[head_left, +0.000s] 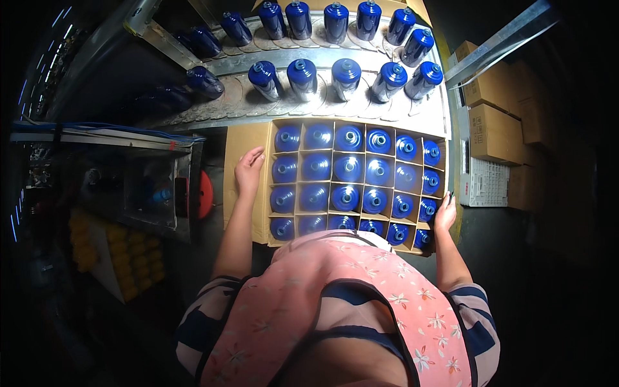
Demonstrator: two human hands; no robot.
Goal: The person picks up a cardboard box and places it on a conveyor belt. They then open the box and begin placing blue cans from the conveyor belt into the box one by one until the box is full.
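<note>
Cardboard carton [261, 219], partitioned apparently to keep blue bottles [348, 168] apart, just beside the slatted conveyor [225, 106]. I log: left hand [249, 170] loosely open over the carton's flap [247, 137]; right hand [445, 213] at the opposite side, presumably steadying it, grip unclear.

We hold both forearms [237, 232] extended forward and spread apart, left hand [249, 171] loosely curled inward, right hand [445, 213] slightly farther back.
</note>
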